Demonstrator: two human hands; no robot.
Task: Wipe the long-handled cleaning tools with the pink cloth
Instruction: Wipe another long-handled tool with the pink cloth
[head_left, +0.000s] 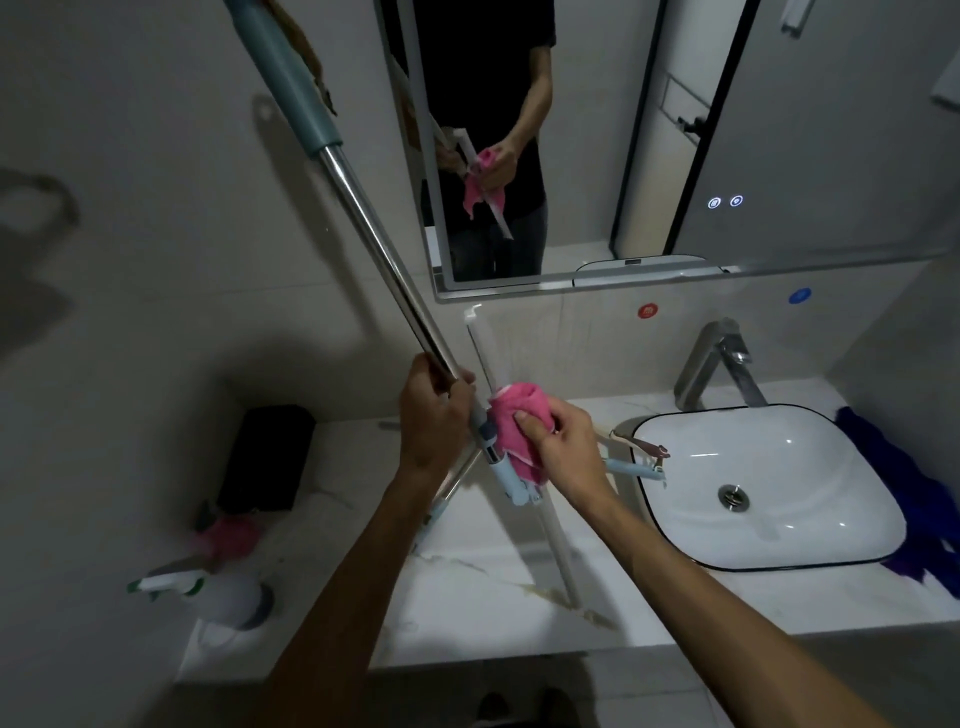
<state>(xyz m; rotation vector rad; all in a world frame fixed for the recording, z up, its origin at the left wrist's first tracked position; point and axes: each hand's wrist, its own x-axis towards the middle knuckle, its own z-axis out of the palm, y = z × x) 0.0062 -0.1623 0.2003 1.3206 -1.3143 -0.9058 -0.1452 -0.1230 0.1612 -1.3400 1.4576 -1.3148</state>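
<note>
Bunching the pink cloth (511, 422) around the white rail-like tool (485, 358) just above the light-blue joint fittings (506, 475) — wrapping it so the fabric is meeting the bar on several sides at once, judging by how it is folding over the top. Pressing it there with the right hand (563, 447), thumb lying flat across the front of the cloth and fingers curling behind, so gripping cloth and bar together. Sitting partly inside that grip, then, with the upper roll of pink poking out above the thumb and a loose tail hanging below the palm.

Clamping the steel mop handle (387, 249) with the left hand (434, 415), fingers closing fully around it just beside the cloth — apparently steadying the tools and keeping them tilted up over the marble counter (467, 587) so the wiping hand is getting a firm surface to rub against. Running up and to the left from that fist toward the teal grip sleeve (288, 73).

Lying well apart to the right, the white basin (769, 483) and faucet (719, 364); standing near the counter's left end, a spray bottle (208, 592). Showing the same two-handed hold in the mirror (519, 156).
</note>
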